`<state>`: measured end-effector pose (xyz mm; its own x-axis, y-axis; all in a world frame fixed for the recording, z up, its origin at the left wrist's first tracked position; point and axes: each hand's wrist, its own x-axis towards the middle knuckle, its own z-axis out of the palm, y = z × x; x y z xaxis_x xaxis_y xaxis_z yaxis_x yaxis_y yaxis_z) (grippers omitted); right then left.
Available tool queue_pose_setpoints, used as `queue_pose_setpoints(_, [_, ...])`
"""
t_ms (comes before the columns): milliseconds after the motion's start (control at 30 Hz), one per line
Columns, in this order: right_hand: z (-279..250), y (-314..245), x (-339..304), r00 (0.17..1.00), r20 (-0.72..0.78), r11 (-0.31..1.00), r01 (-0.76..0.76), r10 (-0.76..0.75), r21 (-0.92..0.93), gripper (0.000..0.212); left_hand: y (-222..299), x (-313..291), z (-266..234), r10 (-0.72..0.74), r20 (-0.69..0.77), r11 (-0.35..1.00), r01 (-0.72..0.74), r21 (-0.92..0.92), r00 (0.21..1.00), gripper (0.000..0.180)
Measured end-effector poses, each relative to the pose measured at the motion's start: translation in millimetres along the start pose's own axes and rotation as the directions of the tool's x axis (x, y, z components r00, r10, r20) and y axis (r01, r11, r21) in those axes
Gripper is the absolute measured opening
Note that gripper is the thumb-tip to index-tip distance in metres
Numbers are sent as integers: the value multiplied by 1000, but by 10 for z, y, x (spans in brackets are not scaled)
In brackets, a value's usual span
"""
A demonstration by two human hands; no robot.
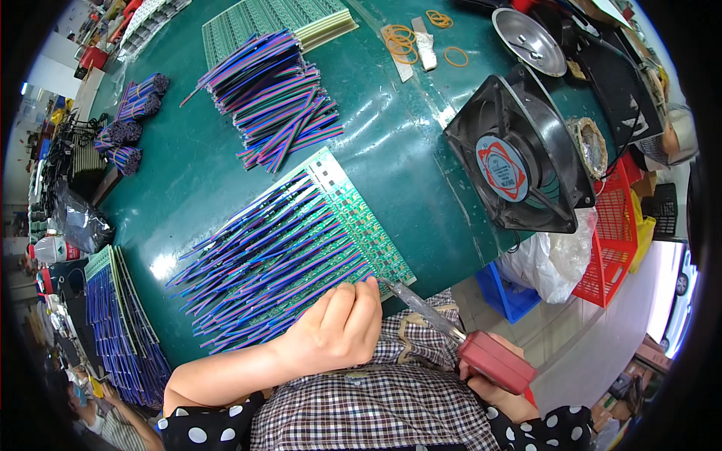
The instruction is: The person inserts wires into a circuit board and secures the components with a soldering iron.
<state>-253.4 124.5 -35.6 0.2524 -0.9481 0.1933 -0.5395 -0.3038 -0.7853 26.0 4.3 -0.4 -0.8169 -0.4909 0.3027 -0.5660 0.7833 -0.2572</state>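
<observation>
A green circuit board panel (380, 242) lies on the table before me, with rows of multicoloured ribbon wires (271, 252) fixed to it and fanning out to the left. My left hand (342, 325) is closed at the panel's near right corner, fingertips pinched together; whatever sits between them is too small to make out. In my right hand (502, 392) is a soldering iron (498, 362) with a dark red handle. Its tip points left and reaches the panel's near edge, close to my left fingertips.
Loose ribbon wires (274, 105) are heaped beyond the panel, against a stack of bare circuit boards (323, 31). A black fan (502, 168) stands at the right, near a metal dish (529, 41) and rubber bands (400, 43). Wired boards (124, 316) hang at the left edge; tied wire bundles (139, 98) lie beyond.
</observation>
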Motion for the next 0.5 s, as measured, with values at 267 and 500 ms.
queue_pose_setpoints(267, [-61, -16, -21, 991, 129, 998, -47, 41, 46, 66, 5, -5, -20, 32, 37, 999, -33, 22, 999, 19])
queue_pose_setpoints(500, [-67, 3, -72, 997, 42, 987, -68, 62, 148, 66, 26, -20, 11, 40, 17, 999, -41, 33, 999, 23])
